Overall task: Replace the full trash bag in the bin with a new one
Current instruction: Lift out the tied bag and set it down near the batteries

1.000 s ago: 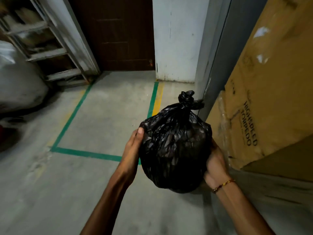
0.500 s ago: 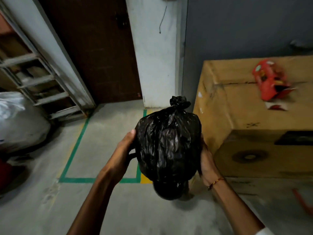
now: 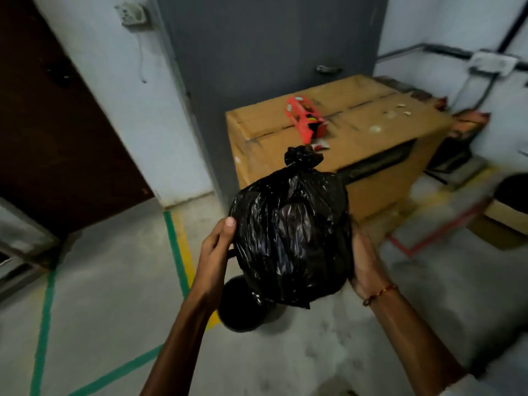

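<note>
A full black trash bag (image 3: pixel 291 235), knotted shut at the top, is held up in front of me above the floor. My left hand (image 3: pixel 215 247) presses on its left side, thumb up on the plastic. My right hand (image 3: pixel 364 261) cups its right side from behind, fingers mostly hidden by the bag. Below the bag, on the concrete floor, stands a small dark round bin (image 3: pixel 243 307), partly covered by the bag and my left forearm.
A large cardboard box (image 3: pixel 371 138) stands ahead to the right against a grey door (image 3: pixel 271 52), with a red packet (image 3: pixel 304 118) on top. A brown door (image 3: pixel 57 138) is on the left. Green and yellow tape lines (image 3: pixel 175 247) cross the floor. Another dark container (image 3: pixel 514 192) sits far right.
The view has swung right and up, so the cardboard box top and the right corner show. The bag stays held between both hands, and the dark bin under it has come into sight.
</note>
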